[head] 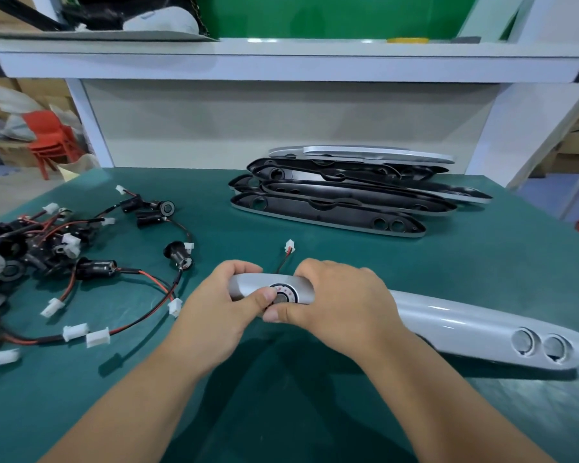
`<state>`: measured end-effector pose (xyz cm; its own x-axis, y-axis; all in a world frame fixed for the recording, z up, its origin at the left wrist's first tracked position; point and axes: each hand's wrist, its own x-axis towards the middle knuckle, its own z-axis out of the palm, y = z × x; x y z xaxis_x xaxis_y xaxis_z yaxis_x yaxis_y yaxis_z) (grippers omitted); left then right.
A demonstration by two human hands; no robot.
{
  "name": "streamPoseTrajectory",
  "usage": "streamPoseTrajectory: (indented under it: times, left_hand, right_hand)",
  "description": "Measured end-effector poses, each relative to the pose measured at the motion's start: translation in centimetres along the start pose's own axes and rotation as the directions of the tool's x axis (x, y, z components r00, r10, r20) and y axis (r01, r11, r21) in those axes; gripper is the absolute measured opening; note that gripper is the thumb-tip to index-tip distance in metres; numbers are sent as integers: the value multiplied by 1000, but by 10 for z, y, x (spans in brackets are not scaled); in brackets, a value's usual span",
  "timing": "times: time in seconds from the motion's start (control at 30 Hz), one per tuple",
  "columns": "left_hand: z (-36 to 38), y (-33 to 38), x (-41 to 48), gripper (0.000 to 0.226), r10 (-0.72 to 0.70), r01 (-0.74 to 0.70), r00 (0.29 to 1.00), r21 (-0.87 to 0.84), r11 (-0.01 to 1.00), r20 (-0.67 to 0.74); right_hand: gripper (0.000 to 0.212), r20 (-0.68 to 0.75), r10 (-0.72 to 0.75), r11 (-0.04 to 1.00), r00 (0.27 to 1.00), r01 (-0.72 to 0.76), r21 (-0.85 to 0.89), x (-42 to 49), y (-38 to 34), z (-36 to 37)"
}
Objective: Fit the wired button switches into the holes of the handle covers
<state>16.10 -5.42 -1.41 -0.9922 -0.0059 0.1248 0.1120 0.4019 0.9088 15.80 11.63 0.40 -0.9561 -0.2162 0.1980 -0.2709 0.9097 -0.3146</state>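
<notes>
A long silver handle cover (465, 325) lies across the green table in front of me. My left hand (214, 309) and my right hand (341, 299) both grip its left end. A round button switch (283, 295) sits in the hole there, with both thumbs pressing at its lower edge. Its red and black wire with a white connector (290, 246) sticks up behind the cover. Two round holes (538, 344) show near the cover's right end. A heap of loose wired button switches (47, 248) lies at the left.
A stack of handle covers (348, 195), black insides up, lies at the back of the green table (315, 412). A white shelf frame (281, 65) runs overhead. Loose wires and white connectors (87, 335) spread across the left part of the table.
</notes>
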Motion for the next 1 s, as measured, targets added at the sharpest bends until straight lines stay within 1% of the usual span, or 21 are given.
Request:
streamPoseTrajectory:
  times: [0.1,0.17,0.23,0.37,0.4,0.47,0.6,0.67,0.73,0.8,0.87,0.93,1.0]
  left_hand:
    - [-2,1,1,17,-5,3,999,48,999,39]
    - [-3,2,1,20,12,-18,997,77,997,76]
    - [-3,2,0,22,20,-29,994,81,996,105]
    - [-4,-1,0,36,-14,1,988,89,996,155]
    - [-4,-1,-1,38,-13,-2,988,95,996,152]
    - [-2,1,-1,36,10,-22,995,116,993,100]
    - [-3,5,-1,29,76,-75,997,139,987,-3]
    - [-5,7,-2,28,101,-96,995,143,985,-27]
    - [-8,8,0,28,114,-109,993,166,980,-22]
    - [-12,8,5,27,94,-94,996,193,977,4]
    - [-20,3,10,26,40,-43,999,202,979,20]
    - [-33,-5,14,25,-32,31,999,171,985,7]
    - [-46,-13,18,27,-91,90,996,112,990,5]
  right_hand:
    - [53,-3,-28,1000,1000,28,-4,-2,3,0]
    - [57,-44,-14,1000,999,14,3,-3,3,1]
    - [54,-74,6,1000,997,-8,-29,-3,2,3]
    - [48,-74,57,997,996,-61,-55,-2,-1,3]
    - [48,-80,70,996,994,-73,-46,-2,-1,3]
    - [48,-109,78,996,991,-82,-27,-1,-3,3]
    - [48,-179,31,997,983,-42,-58,-3,-10,3]
    - [50,-226,3,995,974,-25,-95,-4,-11,2]
    - [56,-261,-22,992,965,-11,-127,-3,-10,1]
    - [63,-234,-45,990,971,12,-141,-1,-8,2]
    - [69,-165,-43,990,985,19,-142,-2,2,2]
    - [73,-70,-5,985,998,-7,-170,-5,25,-2]
    - [74,39,72,975,997,-62,-215,-13,60,-11]
